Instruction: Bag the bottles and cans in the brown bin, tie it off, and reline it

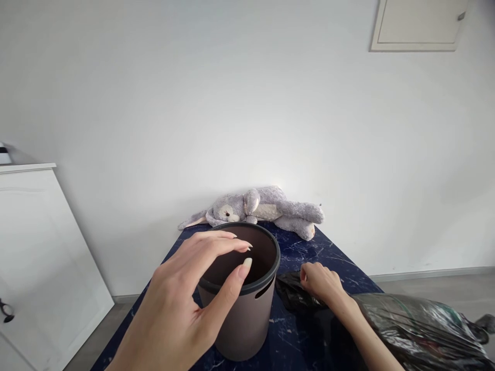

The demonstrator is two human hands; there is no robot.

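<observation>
A round grey-brown bin (247,319) with a dark rim stands on the dark blue marbled table (332,257). My left hand (185,304) hovers over the bin's near left rim, fingers spread and curved, holding nothing. My right hand (320,283) rests to the right of the bin, its fingers curled down on a black plastic bag (410,319) that lies crumpled along the table's right side. Whether the fingers pinch the bag is hidden.
A grey plush rabbit (259,208) lies against the white wall at the table's far edge. A white cabinet (34,247) stands to the left. A white wall panel (417,26) sits high at the right. Grey floor shows on both sides.
</observation>
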